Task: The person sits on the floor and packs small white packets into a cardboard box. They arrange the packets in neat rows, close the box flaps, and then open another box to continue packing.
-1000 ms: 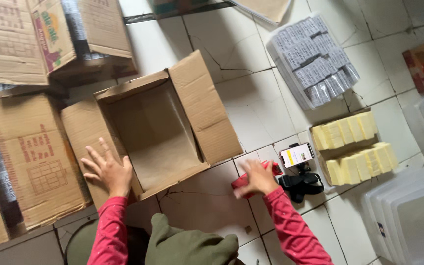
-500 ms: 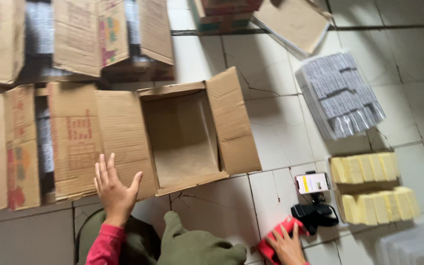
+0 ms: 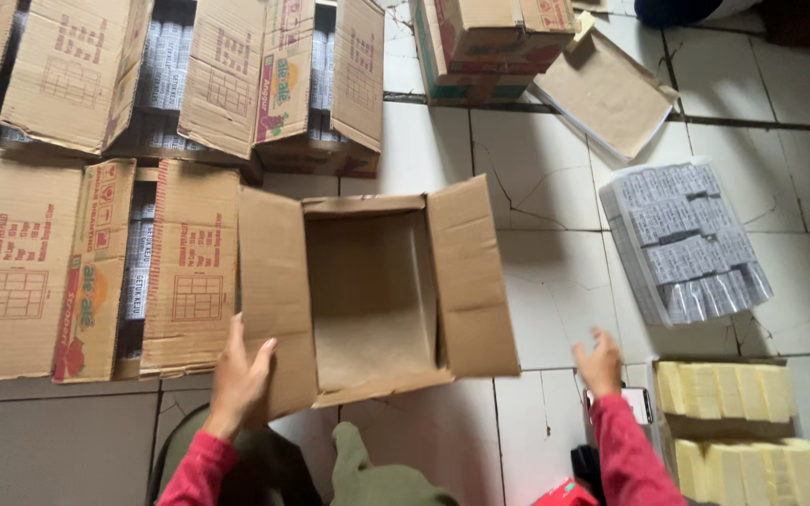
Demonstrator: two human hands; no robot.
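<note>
Our left hand [image 3: 239, 373] lies flat against the left flap of the open cardboard box [image 3: 372, 290], fingers spread and thumb out; its grip is open, pressing rather than pinching, with nothing enclosed; our right hand [image 3: 600, 361] hovers above the white tiled floor [image 3: 536, 187], fingers loosely splayed and holding nothing, just beside a small phone-like device [image 3: 632, 403] and apart from the box's right flap; a red object [image 3: 569, 493] shows at the bottom edge near that sleeve, too cropped to name.

The box sits on the floor directly before us, mouth up, all four flaps laid outward and its inside bare; we judge that a push from one flat palm alone could slide or swing it on the smooth tile, since the other side has no hand on it; the flap could also fold under the pressure; our right hand, moving low, could knock the device beside it.

Further out, to the right lie trays of pale yellow blocks [image 3: 724, 392] and a wrapped stack of grey packets [image 3: 686, 242]; to the left and above stand printed cartons [image 3: 96, 272] with open flaps, grey packets showing inside several; a flat cardboard sheet [image 3: 607, 94] rests near the top.
</note>
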